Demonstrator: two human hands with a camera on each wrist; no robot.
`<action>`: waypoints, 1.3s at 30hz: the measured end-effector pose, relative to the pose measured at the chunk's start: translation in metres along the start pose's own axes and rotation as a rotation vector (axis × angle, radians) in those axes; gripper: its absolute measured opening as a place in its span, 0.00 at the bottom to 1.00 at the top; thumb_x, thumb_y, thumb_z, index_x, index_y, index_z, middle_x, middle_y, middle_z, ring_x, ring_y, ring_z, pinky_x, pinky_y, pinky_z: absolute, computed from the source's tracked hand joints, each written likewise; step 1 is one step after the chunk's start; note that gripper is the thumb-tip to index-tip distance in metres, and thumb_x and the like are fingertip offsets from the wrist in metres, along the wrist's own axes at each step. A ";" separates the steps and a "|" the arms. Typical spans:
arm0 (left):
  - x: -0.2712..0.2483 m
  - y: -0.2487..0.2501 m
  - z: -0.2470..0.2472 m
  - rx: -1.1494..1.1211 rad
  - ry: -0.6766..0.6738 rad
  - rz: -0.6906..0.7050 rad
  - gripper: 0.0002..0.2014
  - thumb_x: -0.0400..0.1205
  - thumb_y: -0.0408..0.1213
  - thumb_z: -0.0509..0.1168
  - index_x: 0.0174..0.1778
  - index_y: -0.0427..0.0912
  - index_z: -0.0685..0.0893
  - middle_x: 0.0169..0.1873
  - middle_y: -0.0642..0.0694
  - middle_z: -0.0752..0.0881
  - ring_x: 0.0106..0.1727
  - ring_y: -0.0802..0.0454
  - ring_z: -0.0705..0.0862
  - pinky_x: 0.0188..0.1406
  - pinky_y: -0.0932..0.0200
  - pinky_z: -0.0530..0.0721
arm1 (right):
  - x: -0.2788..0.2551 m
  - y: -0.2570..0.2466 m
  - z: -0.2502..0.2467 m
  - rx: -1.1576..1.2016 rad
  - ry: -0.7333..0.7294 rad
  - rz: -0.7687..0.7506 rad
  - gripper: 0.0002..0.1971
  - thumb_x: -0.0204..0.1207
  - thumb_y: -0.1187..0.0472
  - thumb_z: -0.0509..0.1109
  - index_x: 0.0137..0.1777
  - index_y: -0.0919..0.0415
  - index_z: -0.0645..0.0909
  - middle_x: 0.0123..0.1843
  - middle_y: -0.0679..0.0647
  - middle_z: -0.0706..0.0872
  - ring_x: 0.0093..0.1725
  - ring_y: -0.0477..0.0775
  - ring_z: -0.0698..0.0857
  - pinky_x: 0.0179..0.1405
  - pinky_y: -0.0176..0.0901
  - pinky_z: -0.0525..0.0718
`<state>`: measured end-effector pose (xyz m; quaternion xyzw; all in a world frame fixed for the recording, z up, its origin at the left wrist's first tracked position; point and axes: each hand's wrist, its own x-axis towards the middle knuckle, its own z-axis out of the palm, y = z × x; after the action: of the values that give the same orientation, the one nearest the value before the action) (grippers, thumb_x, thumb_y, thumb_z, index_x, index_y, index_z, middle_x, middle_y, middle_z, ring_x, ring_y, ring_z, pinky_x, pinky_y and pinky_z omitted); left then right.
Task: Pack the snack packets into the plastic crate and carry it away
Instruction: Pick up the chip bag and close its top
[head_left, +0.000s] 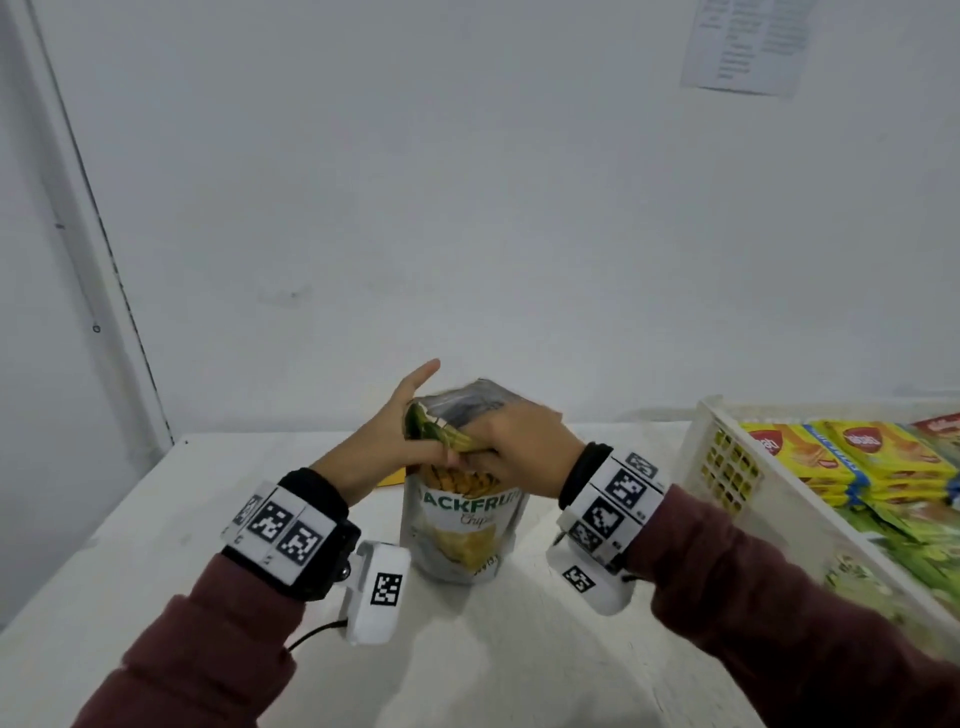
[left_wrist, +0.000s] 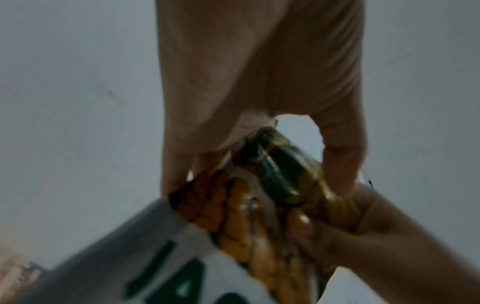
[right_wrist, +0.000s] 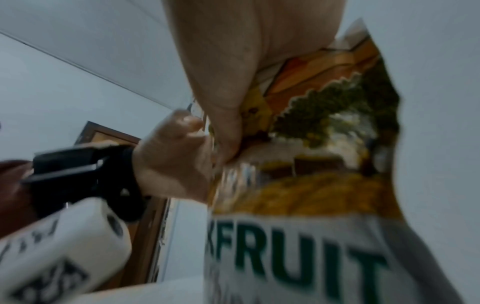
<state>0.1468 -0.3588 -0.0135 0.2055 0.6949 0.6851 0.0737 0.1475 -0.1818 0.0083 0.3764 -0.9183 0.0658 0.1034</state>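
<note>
A white jackfruit chips packet (head_left: 462, 525) stands upright on the white table (head_left: 156, 545), in the middle of the head view. Both hands hold its crumpled top. My left hand (head_left: 415, 441) pinches the top's left side, with one finger pointing up; in the left wrist view the left hand (left_wrist: 259, 82) curls over the packet (left_wrist: 233, 226). My right hand (head_left: 506, 449) grips the top from the right, and the right wrist view shows its fingers (right_wrist: 228, 123) pressed into the packet (right_wrist: 311, 236). A silvery surface rises above the hands. The white plastic crate (head_left: 727, 467) stands to the right.
The crate holds yellow biscuit packets (head_left: 841, 457) and green packets (head_left: 909, 535). A small yellow item (head_left: 392, 478) lies on the table behind my left wrist. A white wall rises just past the table's far edge, with a paper notice (head_left: 748, 47) on it.
</note>
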 end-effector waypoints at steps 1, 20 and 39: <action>-0.002 0.000 0.000 0.015 -0.020 0.018 0.48 0.56 0.36 0.78 0.70 0.64 0.64 0.56 0.47 0.87 0.56 0.52 0.87 0.52 0.60 0.85 | 0.001 -0.003 -0.002 0.004 -0.041 -0.005 0.12 0.78 0.55 0.65 0.56 0.60 0.83 0.54 0.56 0.87 0.54 0.57 0.83 0.47 0.46 0.76; -0.001 -0.027 0.001 0.056 0.142 0.106 0.41 0.49 0.64 0.79 0.56 0.46 0.86 0.53 0.43 0.89 0.55 0.48 0.88 0.54 0.54 0.86 | -0.017 0.024 -0.020 0.264 0.308 -0.107 0.33 0.58 0.41 0.76 0.65 0.50 0.78 0.60 0.46 0.82 0.58 0.42 0.78 0.57 0.37 0.73; 0.013 -0.047 0.023 -0.122 0.492 0.104 0.07 0.73 0.25 0.71 0.40 0.41 0.87 0.33 0.52 0.91 0.36 0.55 0.90 0.41 0.60 0.89 | -0.004 0.044 0.072 1.403 0.397 0.318 0.36 0.43 0.38 0.84 0.49 0.58 0.87 0.54 0.63 0.89 0.54 0.59 0.88 0.57 0.55 0.85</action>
<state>0.1347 -0.3317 -0.0584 0.0635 0.6377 0.7581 -0.1205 0.1092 -0.1622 -0.0641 0.1976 -0.6680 0.7174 -0.0080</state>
